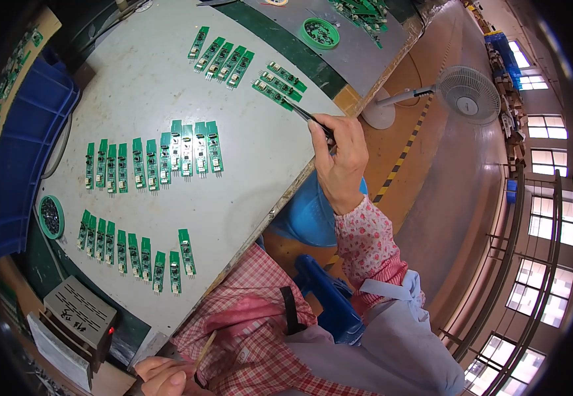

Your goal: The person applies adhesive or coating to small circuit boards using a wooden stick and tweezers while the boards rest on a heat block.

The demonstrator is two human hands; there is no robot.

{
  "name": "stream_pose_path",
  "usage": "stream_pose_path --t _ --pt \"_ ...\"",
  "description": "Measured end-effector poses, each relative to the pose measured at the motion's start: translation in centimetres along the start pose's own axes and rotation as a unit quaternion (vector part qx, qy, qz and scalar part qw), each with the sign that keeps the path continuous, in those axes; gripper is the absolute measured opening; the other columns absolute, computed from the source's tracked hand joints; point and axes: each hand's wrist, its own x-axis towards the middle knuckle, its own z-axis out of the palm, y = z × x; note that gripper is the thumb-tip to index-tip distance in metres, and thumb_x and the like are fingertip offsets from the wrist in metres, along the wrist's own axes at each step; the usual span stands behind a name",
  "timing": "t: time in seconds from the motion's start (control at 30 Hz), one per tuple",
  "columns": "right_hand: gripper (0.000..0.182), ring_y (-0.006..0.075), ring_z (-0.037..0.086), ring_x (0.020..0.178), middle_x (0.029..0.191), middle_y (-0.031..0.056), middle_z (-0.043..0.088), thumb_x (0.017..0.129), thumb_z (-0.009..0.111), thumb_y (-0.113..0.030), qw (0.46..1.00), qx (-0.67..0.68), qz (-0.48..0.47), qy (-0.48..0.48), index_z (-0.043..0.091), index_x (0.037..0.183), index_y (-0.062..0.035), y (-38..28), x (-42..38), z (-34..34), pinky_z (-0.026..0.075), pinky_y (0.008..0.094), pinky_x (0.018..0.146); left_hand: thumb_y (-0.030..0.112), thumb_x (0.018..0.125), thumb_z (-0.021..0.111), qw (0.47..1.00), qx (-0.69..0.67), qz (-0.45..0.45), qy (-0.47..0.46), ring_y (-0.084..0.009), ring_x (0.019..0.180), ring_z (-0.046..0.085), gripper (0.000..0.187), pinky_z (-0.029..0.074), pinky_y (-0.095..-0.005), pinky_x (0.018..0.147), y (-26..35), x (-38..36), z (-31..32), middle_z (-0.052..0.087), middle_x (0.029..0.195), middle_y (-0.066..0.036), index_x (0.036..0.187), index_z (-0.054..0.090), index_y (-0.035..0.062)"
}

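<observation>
My right hand (340,158) is closed around black tweezers (313,121). Their tips touch a small green circuit board (273,95), the nearest of a slanted group of three at the table's right. At the bottom edge of the view, my left hand (164,377) is curled closed, partly cut off by the frame. A thin tan stick (206,348) rises beside its fingers and seems to be held in them. More green circuit boards (188,150) with black and white parts and metal pins lie in rows across the white table (247,191).
A green-rimmed dish (51,217) of small dark parts stands at the left, another dish (320,33) at the far side. A blue bin (29,145) is at the left. A grey metal box (80,311) with a red light sits lower left. A fan (468,96) stands beyond the table's right edge.
</observation>
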Motion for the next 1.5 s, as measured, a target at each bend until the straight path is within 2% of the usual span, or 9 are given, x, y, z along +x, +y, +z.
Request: stream_pose_path --t 0.13,0.23,0.53,0.77,0.97,1.13,1.23,1.37,1.5 --pt "0.014 0.0243 0.059 0.076 0.084 0.008 0.06 0.08 0.072 -0.002 1.0 0.0 -0.001 0.0 0.066 0.092 -0.0032 0.1 -0.1 0.0 0.048 0.0338 0.065 0.018 0.104 0.035 1.0 -0.011 0.001 0.019 -0.0157 0.067 0.049 0.022 0.04 -0.034 0.069 0.0 -0.1 0.3 0.05 0.083 -0.007 0.111 0.05 0.0028" --pt "0.014 0.0245 0.059 0.077 0.085 0.0082 0.06 0.08 0.072 -0.002 1.0 -0.003 0.003 0.001 0.067 0.092 -0.0032 0.0 -0.1 0.0 0.048 0.034 0.065 0.014 0.096 0.051 0.958 -0.078 0.135 0.241 -0.0207 0.047 0.05 0.028 0.039 -0.0337 0.045 -1.7 0.8 3.6 0.056 0.063 -0.013 0.081 0.058 -0.0077" --pt "0.017 0.0249 0.058 0.078 0.086 0.0087 0.062 0.079 0.073 -0.003 0.999 0.015 0.022 0.021 0.066 0.094 -0.0032 0.0 -0.5 0.1 0.048 0.0345 0.066 0.012 0.096 0.052 0.949 -0.086 0.145 0.266 -0.0214 0.048 0.05 0.026 0.039 -0.0331 0.046 -1.6 0.7 3.7 0.056 0.063 -0.014 0.081 0.059 -0.0083" --pt "0.018 0.025 0.057 0.077 0.086 0.0095 0.062 0.08 0.074 -0.005 1.0 0.015 -0.007 0.015 0.066 0.096 -0.0034 -0.6 -1.7 -0.8 0.047 0.0337 0.069 0.013 0.099 0.048 0.983 -0.084 0.097 0.134 -0.0242 0.059 0.054 0.024 0.043 -0.0368 0.051 -0.5 -0.1 1.2 0.059 0.075 -0.016 0.089 0.058 -0.0075" --pt "0.014 0.0209 0.059 0.078 0.085 0.0092 0.064 0.088 0.068 -0.008 0.991 0.073 0.106 -0.043 0.063 0.099 -0.0014 -3.4 -3.7 -2.7 0.048 0.0316 0.072 0.014 0.1 0.046 0.991 -0.098 0.078 0.05 -0.0261 0.066 0.057 0.024 0.047 -0.0387 0.057 0.0 -0.8 -0.7 0.061 0.084 -0.016 0.095 0.057 -0.0064" --pt "0.02 0.0107 0.059 0.079 0.088 0.0078 0.069 0.099 0.054 -0.015 0.917 0.286 0.26 -0.096 0.053 0.111 0.0012 -5.0 -5.4 -3.5 0.048 0.0264 0.073 0.024 0.099 0.055 0.988 -0.132 0.069 0.043 -0.027 0.069 0.059 0.027 0.049 -0.0416 0.059 0.2 -2.3 -1.5 0.062 0.089 -0.018 0.1 0.058 -0.003" --pt "0.024 0.0087 0.057 0.079 0.094 0.008 0.069 0.101 0.05 -0.018 0.855 0.391 0.308 -0.146 0.051 0.117 0.0008 -5.8 -6.2 -4.0 0.046 0.0238 0.074 0.021 0.105 0.036 0.995 -0.064 0.049 0.052 -0.0175 0.069 0.05 0.025 0.043 -0.0314 0.062 0.7 -3.4 -1.3 0.053 0.084 -0.009 0.106 0.051 0.0006" --pt "0.028 0.0077 0.054 0.078 0.093 0.0057 0.066 0.102 0.049 -0.022 0.763 0.499 0.365 -0.187 0.051 0.119 -0.0002 -6.8 -6.9 -4.6 0.046 0.0235 0.075 0.02 0.104 0.038 0.988 -0.128 0.024 0.077 -0.0194 0.07 0.052 0.026 0.044 -0.0295 0.057 0.9 -4.7 -0.8 0.056 0.081 -0.011 0.103 0.054 -0.0009" --pt "0.031 0.0091 0.056 0.075 0.092 0.0044 0.067 0.1 0.051 -0.024 0.763 0.474 0.374 -0.231 0.05 0.118 0.0024 -6.4 -6.9 -4.8 0.046 0.0245 0.068 0.012 0.1 0.041 0.987 -0.14 0.034 0.074 -0.0216 0.068 0.055 0.023 0.044 -0.0335 0.063 0.7 -5.7 -1.1 0.063 0.075 -0.012 0.104 0.059 -0.0028"
